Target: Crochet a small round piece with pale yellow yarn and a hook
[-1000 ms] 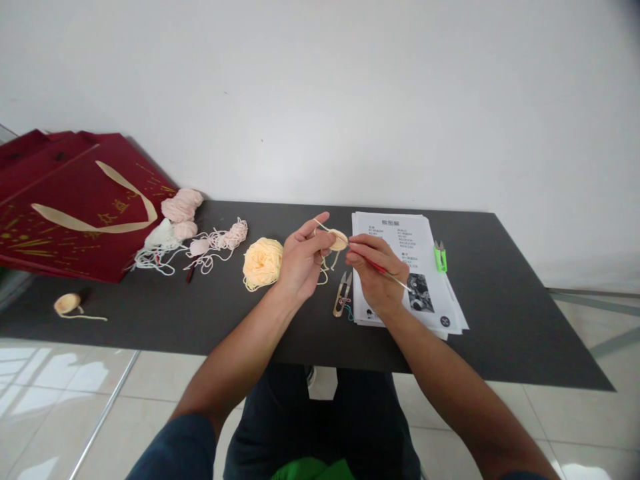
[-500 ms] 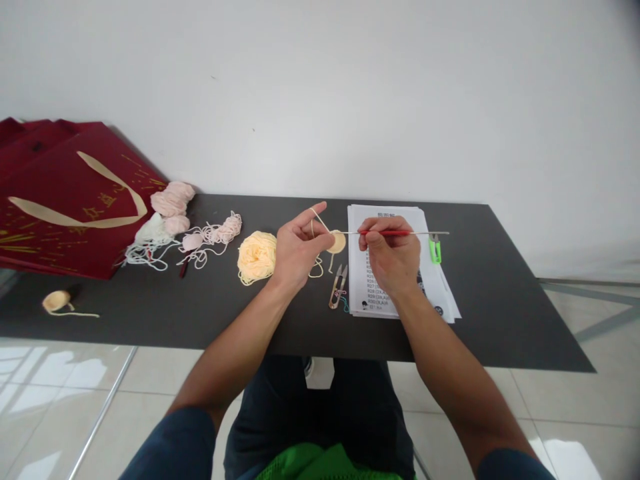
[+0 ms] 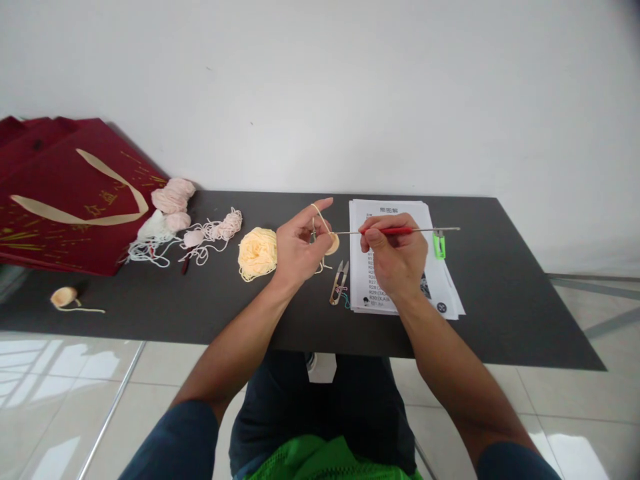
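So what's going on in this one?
A person's left hand pinches a small round cream piece, with a strand of yarn over a finger. The right hand holds a red-handled hook pointing toward the piece; whether it is in a stitch is too small to tell. A pale yellow yarn ball sits beside the left hand.

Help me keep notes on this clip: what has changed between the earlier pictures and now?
The right hand has moved rightward, away from the left hand, and its red-handled hook has swung from sloping down to the right to about level. Nothing was taken up or let go: the left hand still holds the round yarn piece. The yarn ball, scissors and papers stayed put.
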A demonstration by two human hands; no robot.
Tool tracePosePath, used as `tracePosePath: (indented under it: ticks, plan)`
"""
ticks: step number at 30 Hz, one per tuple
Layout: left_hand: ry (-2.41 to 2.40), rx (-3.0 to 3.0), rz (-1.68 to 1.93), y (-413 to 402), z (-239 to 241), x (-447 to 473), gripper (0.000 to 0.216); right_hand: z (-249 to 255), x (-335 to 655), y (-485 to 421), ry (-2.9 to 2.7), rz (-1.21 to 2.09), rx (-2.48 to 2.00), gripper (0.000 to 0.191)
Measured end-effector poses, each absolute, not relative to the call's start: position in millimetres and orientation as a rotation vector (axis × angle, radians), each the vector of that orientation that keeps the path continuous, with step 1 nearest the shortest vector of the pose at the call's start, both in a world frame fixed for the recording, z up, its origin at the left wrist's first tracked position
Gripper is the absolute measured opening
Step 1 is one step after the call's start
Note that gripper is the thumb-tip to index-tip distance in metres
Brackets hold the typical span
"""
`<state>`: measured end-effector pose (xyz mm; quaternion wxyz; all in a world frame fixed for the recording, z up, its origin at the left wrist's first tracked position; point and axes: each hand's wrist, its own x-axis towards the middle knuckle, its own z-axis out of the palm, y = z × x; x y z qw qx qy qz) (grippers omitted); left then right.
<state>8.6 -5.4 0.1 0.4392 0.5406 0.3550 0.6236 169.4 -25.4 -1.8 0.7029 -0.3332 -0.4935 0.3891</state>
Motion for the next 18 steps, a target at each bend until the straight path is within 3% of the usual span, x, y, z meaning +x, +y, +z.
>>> tracePosePath:
  ticks: [11,18]
  plan:
    - [0.698,1.163,1.328,0,0,0,0.057,3,173,-26,-1.079,0.959,-0.682,0.028]
    - [0.717,1.122,1.321,-3,6,2,0.04,7,173,-24,-0.998,1.063,-0.695,0.03]
